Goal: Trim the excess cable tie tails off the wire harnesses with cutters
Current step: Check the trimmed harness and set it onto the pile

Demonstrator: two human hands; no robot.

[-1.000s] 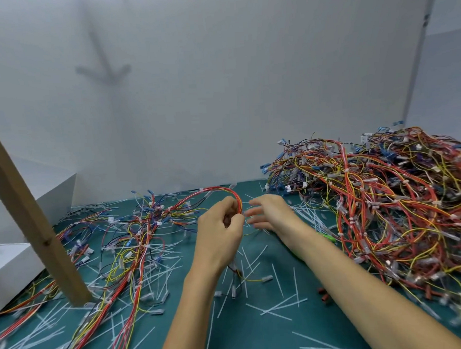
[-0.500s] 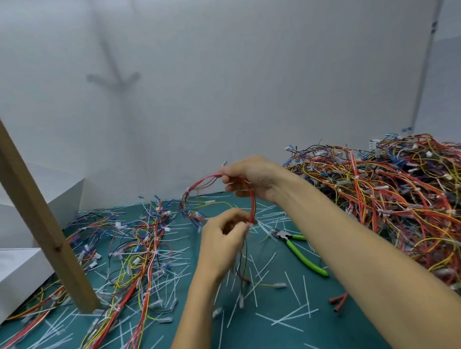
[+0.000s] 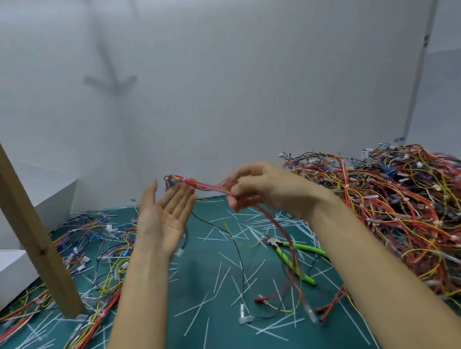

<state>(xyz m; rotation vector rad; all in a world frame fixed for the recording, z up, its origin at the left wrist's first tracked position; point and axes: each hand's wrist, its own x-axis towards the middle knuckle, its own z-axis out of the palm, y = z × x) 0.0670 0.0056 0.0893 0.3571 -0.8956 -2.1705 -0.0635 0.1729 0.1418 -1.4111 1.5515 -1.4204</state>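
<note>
A: What's at the left edge?
B: A wooden post is seen standing on the green mat. A spread of harnesses is laid flat round its foot. It's probably set apart as the finished lot.

A: Left hand?
B: The left hand is held palm up with fingers straight and nothing grasped. It's placed just beside the far end of the held harness, likely to support or receive it.

A: And the harness itself?
B: It's lifted clear of the mat and gripped by the right hand, with fingers curled round the red bundle. The exact grip can't be read because of blur. Loose leads are left hanging down to the mat. Presumably it's raised so the ties can be checked for tails.

A: Cutters?
B: The green-handled cutters are lying untouched on the mat, below the right forearm and within easy reach. Cut tails are scattered all round them.

A: Right side?
B: The big harness pile is heaped beside the right arm and is judged to be untrimmed stock. Plenty is left to be done.
</note>
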